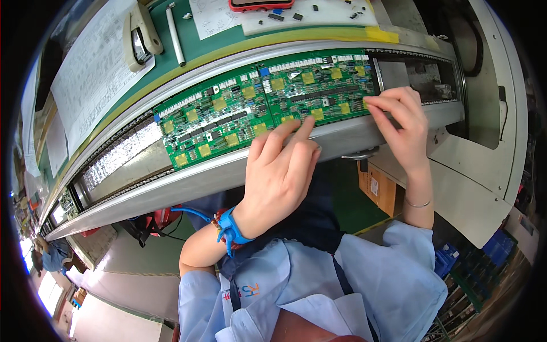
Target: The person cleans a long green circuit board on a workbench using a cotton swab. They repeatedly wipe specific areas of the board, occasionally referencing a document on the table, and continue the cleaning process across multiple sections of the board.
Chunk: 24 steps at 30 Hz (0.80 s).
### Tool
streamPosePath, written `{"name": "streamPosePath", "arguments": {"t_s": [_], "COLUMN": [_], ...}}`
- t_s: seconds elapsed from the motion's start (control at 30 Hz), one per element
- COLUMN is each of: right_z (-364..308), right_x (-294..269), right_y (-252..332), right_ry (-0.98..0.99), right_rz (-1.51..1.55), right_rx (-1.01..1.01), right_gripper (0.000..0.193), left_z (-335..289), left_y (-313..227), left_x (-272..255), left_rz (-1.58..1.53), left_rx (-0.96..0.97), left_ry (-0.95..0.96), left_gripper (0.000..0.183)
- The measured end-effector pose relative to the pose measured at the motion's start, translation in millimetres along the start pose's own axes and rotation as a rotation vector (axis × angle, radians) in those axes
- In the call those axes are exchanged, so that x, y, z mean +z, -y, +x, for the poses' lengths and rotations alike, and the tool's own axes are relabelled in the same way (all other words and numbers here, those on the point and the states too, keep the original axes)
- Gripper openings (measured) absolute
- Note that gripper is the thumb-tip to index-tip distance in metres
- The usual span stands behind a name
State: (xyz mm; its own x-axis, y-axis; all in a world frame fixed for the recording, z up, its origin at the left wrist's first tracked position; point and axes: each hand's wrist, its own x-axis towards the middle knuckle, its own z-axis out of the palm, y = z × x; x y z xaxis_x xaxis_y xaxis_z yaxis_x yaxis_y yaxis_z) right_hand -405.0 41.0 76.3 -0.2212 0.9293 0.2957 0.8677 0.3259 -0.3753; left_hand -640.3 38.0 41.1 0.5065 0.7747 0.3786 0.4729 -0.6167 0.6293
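Note:
Two green circuit boards lie side by side on a conveyor rail; the left board [196, 141] and the right board [307, 98] are both dotted with yellow tape squares, dark chips and white connectors. My left hand [282, 165] reaches over the near rail, its fingers spread and the tips resting at the near edge of the boards, close to where they meet. At the right board's near right corner, my right hand [403, 122] has thumb and forefinger pinched together. Whatever lies between those fingertips is too small to name; a yellow patch shows beside them.
The near metal rail [216, 175] runs between me and the boards. Beyond the far rail are a stapler [140, 37], a white tube [175, 35], printed sheets [85, 74] and a white foam pad [310, 21] with loose chips. A machine housing [478, 165] stands at right.

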Motion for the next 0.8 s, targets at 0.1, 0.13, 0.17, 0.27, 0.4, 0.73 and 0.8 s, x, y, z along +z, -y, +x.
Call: {"name": "streamPosePath", "arguments": {"t_s": [0.1, 0.13, 0.17, 0.27, 0.4, 0.73, 0.8], "right_z": [-4.2, -2.5, -0.2, 7.7, 15.2, 20.2, 14.3], "right_x": [4.5, 6.6, 8.5, 11.4, 14.9, 10.1, 8.5], "right_y": [1.7, 1.9, 1.4, -1.8, -7.9, -26.3, -29.0], "right_ry": [0.004, 0.009, 0.027, 0.096, 0.108, 0.154, 0.137], "right_rz": [0.054, 0.071, 0.084, 0.107, 0.12, 0.071, 0.05], "right_rx": [-0.015, -0.029, -0.048, -0.101, -0.168, -0.316, -0.298], "right_gripper": [0.013, 0.012, 0.014, 0.015, 0.017, 0.019, 0.017], "left_z": [0.6, 1.0, 1.9, 7.4, 9.9, 11.8, 14.9], "left_y": [0.9, 1.5, 1.0, -4.9, -7.4, -8.3, -12.1], "left_x": [4.4, 4.7, 4.0, 7.0, 11.3, 21.5, 24.4], "left_rz": [0.088, 0.113, 0.127, 0.097, 0.076, 0.003, 0.011], "left_rx": [0.009, 0.014, 0.014, -0.014, -0.038, -0.05, -0.05], "left_ry": [0.028, 0.031, 0.038, 0.031, 0.011, -0.013, -0.014], "left_gripper": [0.014, 0.014, 0.014, 0.013, 0.013, 0.015, 0.015]}}
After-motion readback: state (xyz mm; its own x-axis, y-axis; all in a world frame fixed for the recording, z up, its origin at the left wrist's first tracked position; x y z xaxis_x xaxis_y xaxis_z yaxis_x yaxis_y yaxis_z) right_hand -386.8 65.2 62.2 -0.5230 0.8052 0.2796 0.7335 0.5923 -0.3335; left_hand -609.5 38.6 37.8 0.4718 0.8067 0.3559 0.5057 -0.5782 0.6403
